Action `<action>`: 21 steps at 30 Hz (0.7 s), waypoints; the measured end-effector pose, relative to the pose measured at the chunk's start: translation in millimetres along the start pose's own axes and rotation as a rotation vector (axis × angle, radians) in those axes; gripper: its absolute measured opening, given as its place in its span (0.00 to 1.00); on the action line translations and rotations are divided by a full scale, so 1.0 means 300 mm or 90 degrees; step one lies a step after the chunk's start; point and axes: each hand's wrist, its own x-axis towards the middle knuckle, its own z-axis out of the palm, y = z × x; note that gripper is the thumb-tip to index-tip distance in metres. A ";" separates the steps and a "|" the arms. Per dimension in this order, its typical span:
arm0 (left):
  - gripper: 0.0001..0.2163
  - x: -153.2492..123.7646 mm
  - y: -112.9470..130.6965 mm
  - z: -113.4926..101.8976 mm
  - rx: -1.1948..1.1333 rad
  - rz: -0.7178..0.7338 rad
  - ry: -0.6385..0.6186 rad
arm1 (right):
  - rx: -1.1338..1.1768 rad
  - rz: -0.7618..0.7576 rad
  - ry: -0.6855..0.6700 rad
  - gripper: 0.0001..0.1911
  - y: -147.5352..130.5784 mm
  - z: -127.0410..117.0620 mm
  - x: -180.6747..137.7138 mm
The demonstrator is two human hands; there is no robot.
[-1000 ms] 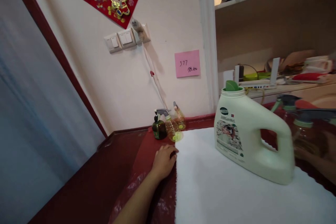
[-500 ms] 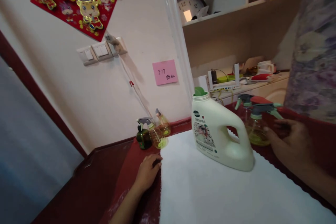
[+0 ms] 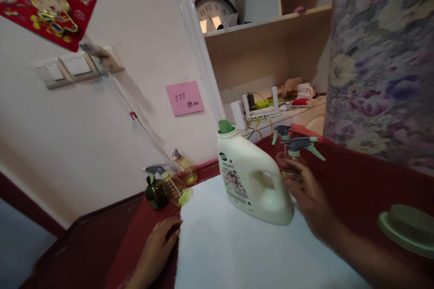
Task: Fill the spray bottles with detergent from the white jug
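A pale green detergent jug [image 3: 249, 162] stands upright on a white cloth [image 3: 217, 244]; a green piece shows in its capless mouth. My right hand [image 3: 308, 198] is just right of the jug's handle, fingers curved and apart, covering part of a spray bottle [image 3: 295, 153] with a grey and green trigger head. I see no firm grasp on either. A second spray bottle [image 3: 281, 133] stands behind that one. My left hand [image 3: 158, 244] lies with outstretched fingers on the red table cover by the cloth's left edge, holding nothing.
Near the wall stand a dark green bottle [image 3: 156, 194] and two amber spray bottles [image 3: 174, 189] [image 3: 187, 169]. A pale green lidded container [image 3: 408, 230] sits at the right. Behind the table are a white router [image 3: 262, 110] and shelves [image 3: 267, 29] with a clock [image 3: 215, 11].
The view has swung to the right, bringing the green container into sight. My right hand has moved left, in front of the spray bottle and closer to the jug. My left hand stays on the table.
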 end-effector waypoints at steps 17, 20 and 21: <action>0.14 -0.026 0.031 0.021 0.031 0.024 0.002 | 0.074 0.289 -0.041 0.27 -0.092 0.097 0.007; 0.13 -0.026 0.036 0.024 0.031 0.022 0.005 | 0.076 0.286 -0.015 0.28 -0.087 0.104 0.014; 0.13 -0.026 0.038 0.024 0.032 0.021 0.005 | 0.078 0.283 -0.010 0.28 -0.085 0.104 0.015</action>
